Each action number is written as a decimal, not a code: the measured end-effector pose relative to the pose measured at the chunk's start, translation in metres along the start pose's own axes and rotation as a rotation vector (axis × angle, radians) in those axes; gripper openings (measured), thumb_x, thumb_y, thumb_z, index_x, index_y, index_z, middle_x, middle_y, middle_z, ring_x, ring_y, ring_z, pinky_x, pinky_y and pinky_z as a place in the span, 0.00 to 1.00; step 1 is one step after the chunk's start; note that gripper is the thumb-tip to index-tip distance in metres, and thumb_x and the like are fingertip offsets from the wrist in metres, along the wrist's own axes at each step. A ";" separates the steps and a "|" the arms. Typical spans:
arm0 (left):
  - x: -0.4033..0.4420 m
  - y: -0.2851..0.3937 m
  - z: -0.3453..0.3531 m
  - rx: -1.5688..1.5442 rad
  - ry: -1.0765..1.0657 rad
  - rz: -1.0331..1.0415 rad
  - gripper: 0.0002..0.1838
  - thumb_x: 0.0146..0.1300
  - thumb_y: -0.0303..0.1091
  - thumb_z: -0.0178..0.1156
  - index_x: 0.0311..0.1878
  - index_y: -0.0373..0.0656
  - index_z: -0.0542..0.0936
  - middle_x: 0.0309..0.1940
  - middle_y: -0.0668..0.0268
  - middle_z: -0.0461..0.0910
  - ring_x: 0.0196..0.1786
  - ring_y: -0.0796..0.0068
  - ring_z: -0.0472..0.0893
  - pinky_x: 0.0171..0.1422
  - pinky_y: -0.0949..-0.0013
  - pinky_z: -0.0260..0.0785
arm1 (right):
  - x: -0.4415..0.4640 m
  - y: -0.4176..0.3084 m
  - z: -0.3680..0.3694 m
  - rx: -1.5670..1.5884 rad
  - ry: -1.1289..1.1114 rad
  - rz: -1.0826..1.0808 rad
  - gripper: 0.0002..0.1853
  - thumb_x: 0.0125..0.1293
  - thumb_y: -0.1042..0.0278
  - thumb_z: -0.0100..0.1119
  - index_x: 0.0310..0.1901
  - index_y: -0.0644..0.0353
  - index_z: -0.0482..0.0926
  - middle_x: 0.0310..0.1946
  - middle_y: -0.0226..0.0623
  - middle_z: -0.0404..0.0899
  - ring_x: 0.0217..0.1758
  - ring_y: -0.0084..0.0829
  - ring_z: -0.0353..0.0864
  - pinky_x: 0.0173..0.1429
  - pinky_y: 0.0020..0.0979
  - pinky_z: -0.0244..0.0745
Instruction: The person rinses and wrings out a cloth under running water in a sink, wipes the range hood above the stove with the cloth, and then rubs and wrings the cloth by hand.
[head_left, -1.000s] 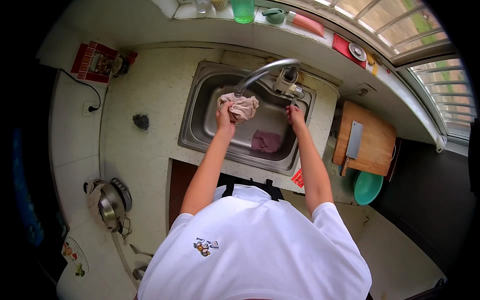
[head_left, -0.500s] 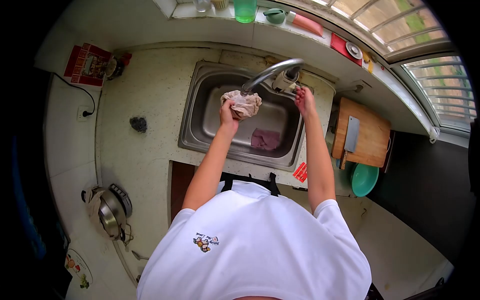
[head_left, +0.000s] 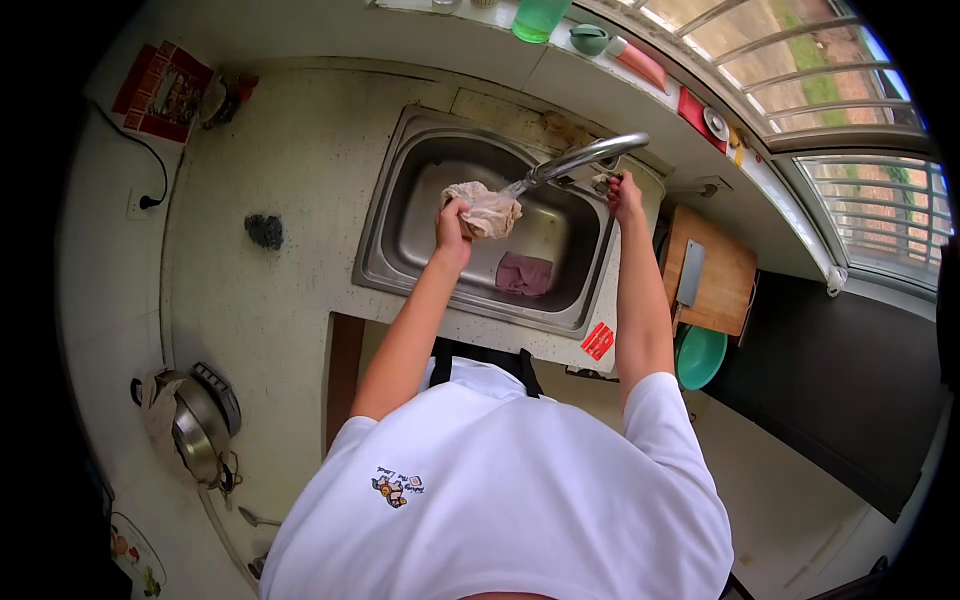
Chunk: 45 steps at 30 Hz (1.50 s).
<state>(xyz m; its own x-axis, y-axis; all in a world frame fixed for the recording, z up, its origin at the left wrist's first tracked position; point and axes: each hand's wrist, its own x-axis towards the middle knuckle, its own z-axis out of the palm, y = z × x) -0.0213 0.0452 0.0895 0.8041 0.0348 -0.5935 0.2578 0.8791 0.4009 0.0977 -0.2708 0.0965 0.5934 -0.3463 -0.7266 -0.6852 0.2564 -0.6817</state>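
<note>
My left hand (head_left: 453, 230) is closed on a wet, crumpled beige cloth (head_left: 484, 211), holding it over the sink (head_left: 372, 243). Water runs from the tip of the curved metal faucet (head_left: 590, 155) onto the cloth. At the faucet's base, my right hand (head_left: 625, 196) has its fingers closed around the faucet handle (head_left: 603, 184), which they partly hide. A folded purple cloth (head_left: 524, 273) lies on the sink bottom, below and to the right of the beige cloth.
A dark scouring pad (head_left: 264, 231) lies on the left counter. Further left stands a metal pan (head_left: 200, 430). A cleaver (head_left: 690, 272) rests on the wooden cutting board (head_left: 725, 275) at right, near a green bowl (head_left: 701, 357). A red packet (head_left: 598, 341) lies by the sink's front corner.
The view has shifted a little. The spout tip now shows further right of the beige cloth, with the water stream visible between them. Both hands keep about the same positions.
</note>
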 end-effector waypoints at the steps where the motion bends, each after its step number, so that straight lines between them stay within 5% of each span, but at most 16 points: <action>1: -0.003 0.002 -0.002 -0.002 0.006 0.002 0.15 0.47 0.27 0.52 0.41 0.37 0.74 0.39 0.62 0.76 0.43 0.66 0.77 0.48 0.67 0.71 | 0.003 -0.001 0.000 0.044 -0.015 0.012 0.18 0.64 0.48 0.47 0.25 0.53 0.70 0.12 0.20 0.58 0.13 0.17 0.56 0.13 0.19 0.47; 8: -0.053 0.049 -0.016 0.113 -0.017 0.069 0.26 0.47 0.30 0.49 0.54 0.35 0.69 0.53 0.55 0.72 0.58 0.58 0.71 0.63 0.60 0.63 | -0.002 0.007 0.001 0.164 -0.064 -0.009 0.14 0.65 0.54 0.44 0.27 0.52 0.68 0.12 0.20 0.58 0.14 0.17 0.55 0.14 0.20 0.45; 17: -0.075 0.076 -0.052 0.071 0.070 0.091 0.27 0.47 0.32 0.47 0.55 0.37 0.68 0.54 0.56 0.71 0.58 0.57 0.70 0.64 0.57 0.62 | -0.016 0.087 -0.019 0.079 -0.251 -0.176 0.15 0.69 0.52 0.45 0.31 0.53 0.71 0.18 0.19 0.64 0.19 0.15 0.61 0.18 0.17 0.52; 25: -0.077 0.071 -0.032 0.112 0.015 0.038 0.27 0.48 0.32 0.47 0.55 0.37 0.68 0.53 0.57 0.72 0.57 0.59 0.71 0.63 0.58 0.63 | -0.044 0.094 -0.014 0.326 -0.148 -0.059 0.12 0.67 0.55 0.46 0.33 0.53 0.72 0.18 0.21 0.65 0.20 0.17 0.63 0.22 0.19 0.57; 27: -0.072 0.062 -0.025 0.189 0.039 0.032 0.26 0.48 0.32 0.47 0.55 0.37 0.69 0.53 0.57 0.73 0.57 0.59 0.72 0.63 0.59 0.64 | -0.084 0.105 -0.007 0.161 -0.308 -0.089 0.10 0.66 0.56 0.48 0.36 0.53 0.72 0.18 0.21 0.65 0.21 0.17 0.66 0.23 0.20 0.58; 29: -0.059 0.046 -0.023 0.218 -0.011 0.008 0.26 0.47 0.30 0.47 0.53 0.34 0.69 0.52 0.56 0.73 0.56 0.59 0.72 0.61 0.61 0.65 | -0.144 0.122 0.014 -0.069 -0.364 -0.204 0.16 0.63 0.60 0.55 0.50 0.55 0.69 0.29 0.26 0.73 0.30 0.18 0.72 0.31 0.20 0.66; 31: -0.051 0.026 -0.025 0.238 -0.041 -0.046 0.24 0.45 0.28 0.47 0.50 0.32 0.70 0.49 0.56 0.74 0.53 0.60 0.74 0.59 0.62 0.67 | -0.211 0.121 0.031 -0.403 -0.459 -0.573 0.35 0.55 0.63 0.65 0.63 0.52 0.59 0.49 0.39 0.69 0.47 0.25 0.73 0.49 0.27 0.71; 33: -0.037 0.003 -0.027 0.258 -0.105 -0.100 0.20 0.44 0.26 0.45 0.43 0.33 0.73 0.42 0.58 0.76 0.47 0.63 0.76 0.56 0.63 0.68 | -0.250 0.103 0.049 -0.734 -0.420 -1.035 0.49 0.43 0.70 0.71 0.66 0.58 0.52 0.60 0.50 0.59 0.61 0.41 0.64 0.62 0.35 0.64; 36: -0.039 -0.024 -0.010 0.245 -0.147 -0.152 0.19 0.43 0.27 0.45 0.42 0.34 0.74 0.40 0.60 0.77 0.46 0.63 0.77 0.54 0.64 0.69 | -0.256 0.100 0.066 -1.137 -0.356 -1.174 0.53 0.39 0.73 0.72 0.67 0.62 0.48 0.61 0.54 0.57 0.66 0.48 0.57 0.68 0.39 0.57; 41: -0.048 -0.034 0.013 0.052 -0.129 -0.220 0.15 0.42 0.28 0.45 0.35 0.37 0.74 0.35 0.64 0.77 0.41 0.67 0.77 0.49 0.66 0.70 | -0.233 0.104 0.071 -1.161 -0.339 -1.002 0.54 0.38 0.75 0.68 0.67 0.62 0.46 0.57 0.54 0.64 0.60 0.50 0.64 0.60 0.43 0.62; 45: -0.051 -0.033 0.012 0.088 -0.127 -0.187 0.14 0.42 0.29 0.45 0.33 0.38 0.74 0.33 0.65 0.76 0.38 0.68 0.76 0.48 0.68 0.70 | -0.232 0.102 0.073 -1.064 -0.323 -0.961 0.36 0.41 0.72 0.66 0.57 0.59 0.64 0.44 0.49 0.74 0.49 0.49 0.72 0.50 0.42 0.69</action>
<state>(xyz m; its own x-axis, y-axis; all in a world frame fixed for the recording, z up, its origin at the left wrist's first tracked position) -0.0647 0.0090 0.1150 0.7975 -0.1900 -0.5727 0.4497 0.8199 0.3543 -0.0792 -0.0980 0.1893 0.9594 0.2531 -0.1249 0.1220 -0.7709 -0.6252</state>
